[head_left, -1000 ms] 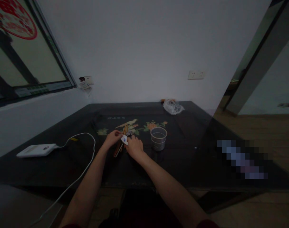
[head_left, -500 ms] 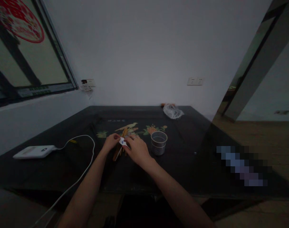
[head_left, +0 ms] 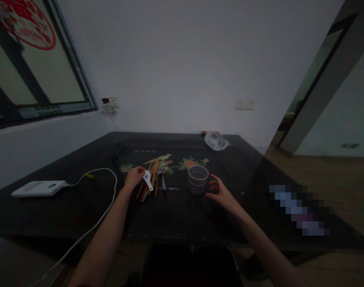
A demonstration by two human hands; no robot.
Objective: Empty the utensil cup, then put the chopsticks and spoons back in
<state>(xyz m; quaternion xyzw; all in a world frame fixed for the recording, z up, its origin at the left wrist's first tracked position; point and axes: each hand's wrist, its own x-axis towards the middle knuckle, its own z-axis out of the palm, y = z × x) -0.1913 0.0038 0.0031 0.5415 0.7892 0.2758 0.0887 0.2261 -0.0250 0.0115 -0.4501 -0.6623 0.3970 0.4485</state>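
Hands parted, spoon in left, cup between

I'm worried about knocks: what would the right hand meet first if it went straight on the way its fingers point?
Most likely the grey cup, which stands right before the fingers of the right hand; whether they already touch its side is unclear from this view.

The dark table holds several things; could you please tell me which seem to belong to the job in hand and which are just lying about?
Seemingly in use:
white spoon, in the left hand
chopsticks
metal utensil
grey cup, beside the right hand

Apparently lying about:
white device
its white cable
plastic bag
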